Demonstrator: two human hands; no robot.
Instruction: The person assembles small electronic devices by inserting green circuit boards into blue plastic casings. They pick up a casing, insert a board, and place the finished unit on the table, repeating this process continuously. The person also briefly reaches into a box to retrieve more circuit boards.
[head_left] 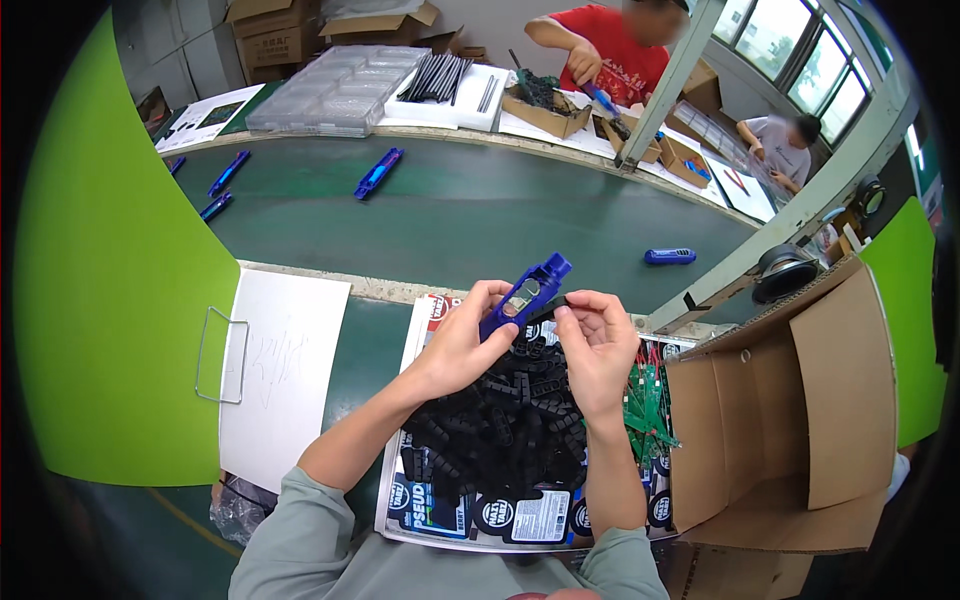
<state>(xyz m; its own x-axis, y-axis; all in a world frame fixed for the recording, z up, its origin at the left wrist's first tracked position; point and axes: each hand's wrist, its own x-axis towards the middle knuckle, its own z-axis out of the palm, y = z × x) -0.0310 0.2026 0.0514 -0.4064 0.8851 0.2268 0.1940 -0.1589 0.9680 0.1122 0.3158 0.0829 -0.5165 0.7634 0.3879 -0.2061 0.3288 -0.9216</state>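
My left hand (457,345) is closed round a blue plastic housing (528,292), tilted with its far end up to the right. An oval opening in the housing shows something metallic inside. Between the thumb and fingers of my right hand (598,350) is a small black plastic piece (548,308), close to the housing's right side; whether the two touch I cannot tell. Below both hands spreads a heap of black ribbed plastic pieces (510,430) on a printed sheet (470,520). Green circuit boards (648,405) with thin wires lie to the right of my right forearm.
An open cardboard box (740,430) stands at the right. Across the front runs a green conveyor belt (480,210) carrying several blue housings, one (378,174) near its middle. A white sheet (285,370) lies left. Beyond the belt, a person in red (610,55) works beside clear trays (335,90).
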